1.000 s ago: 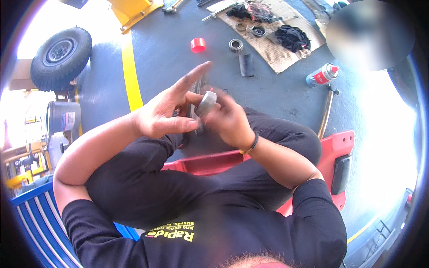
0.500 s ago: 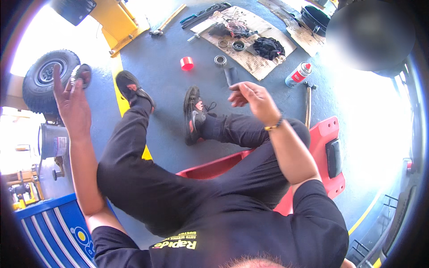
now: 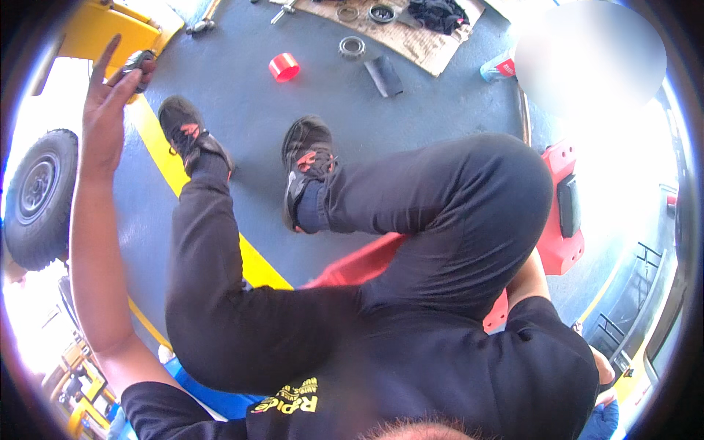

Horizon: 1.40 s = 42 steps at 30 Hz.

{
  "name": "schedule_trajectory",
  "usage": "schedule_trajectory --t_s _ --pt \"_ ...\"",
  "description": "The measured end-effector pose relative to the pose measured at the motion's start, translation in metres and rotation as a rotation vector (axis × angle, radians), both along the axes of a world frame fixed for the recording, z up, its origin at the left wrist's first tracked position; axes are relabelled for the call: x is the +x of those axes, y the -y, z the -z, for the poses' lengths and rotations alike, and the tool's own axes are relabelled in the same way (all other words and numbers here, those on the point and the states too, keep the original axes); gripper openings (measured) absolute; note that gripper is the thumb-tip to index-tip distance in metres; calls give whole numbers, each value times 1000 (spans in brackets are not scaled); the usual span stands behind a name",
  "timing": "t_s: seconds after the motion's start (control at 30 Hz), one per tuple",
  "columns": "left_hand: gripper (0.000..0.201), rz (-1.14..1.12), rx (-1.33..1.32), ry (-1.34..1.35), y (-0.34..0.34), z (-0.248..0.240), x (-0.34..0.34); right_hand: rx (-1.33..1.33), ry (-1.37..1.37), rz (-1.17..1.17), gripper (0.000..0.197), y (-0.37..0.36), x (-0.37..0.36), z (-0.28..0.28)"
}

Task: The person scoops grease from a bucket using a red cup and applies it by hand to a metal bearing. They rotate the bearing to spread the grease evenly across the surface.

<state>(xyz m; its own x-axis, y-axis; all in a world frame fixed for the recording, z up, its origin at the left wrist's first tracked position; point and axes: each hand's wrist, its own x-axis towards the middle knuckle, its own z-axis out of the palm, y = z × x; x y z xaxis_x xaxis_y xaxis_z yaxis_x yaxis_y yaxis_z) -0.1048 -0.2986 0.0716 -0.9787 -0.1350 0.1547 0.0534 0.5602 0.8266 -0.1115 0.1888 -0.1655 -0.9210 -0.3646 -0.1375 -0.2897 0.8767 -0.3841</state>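
My left hand (image 3: 106, 117), raised at the upper left, grips a dark round bearing (image 3: 138, 71) between thumb and fingers. The index finger points upward, away from it. My right forearm (image 3: 526, 281) passes behind my raised right knee (image 3: 513, 183), which hides my right hand. On the floor beyond my feet lie a short red cylinder (image 3: 284, 67), a metal bearing ring (image 3: 352, 48) and a dark grey flat piece (image 3: 383, 76).
I sit on a red creeper (image 3: 561, 253). Cardboard (image 3: 422, 50) bears a dark cloth (image 3: 438, 15) and round parts. A spray can (image 3: 499, 67) and a wooden handle (image 3: 523, 114) are at right. A tyred wheel (image 3: 40, 194) and yellow equipment (image 3: 110, 29) stand at left.
My right hand has gone from above the floor to behind my knee. My left hand has moved up and left with the bearing. The view has shifted, and the grey piece now lies flat.
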Motion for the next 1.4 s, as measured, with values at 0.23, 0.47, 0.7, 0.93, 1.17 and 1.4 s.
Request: schedule_trajectory --t_s 0.23,0.47,0.7,0.93,1.17,1.4 --pt "62 -169 -170 -6 6 -43 36 199 -263 446 31 -299 76 134" --pt "61 -183 223 -99 7 -83 39 -12 -277 657 25 -231 54 89" --pt "68 -204 115 42 9 -49 96 -46 -268 514 33 -226 57 114" --pt "65 -519 472 55 46 18 154 413 -105 370 25 -306 32 161" --pt "59 -536 536 271 76 25 147 510 93 128 33 -236 41 112" --pt "59 -297 107 293 167 36 -21 312 -61 480 34 -253 64 112"
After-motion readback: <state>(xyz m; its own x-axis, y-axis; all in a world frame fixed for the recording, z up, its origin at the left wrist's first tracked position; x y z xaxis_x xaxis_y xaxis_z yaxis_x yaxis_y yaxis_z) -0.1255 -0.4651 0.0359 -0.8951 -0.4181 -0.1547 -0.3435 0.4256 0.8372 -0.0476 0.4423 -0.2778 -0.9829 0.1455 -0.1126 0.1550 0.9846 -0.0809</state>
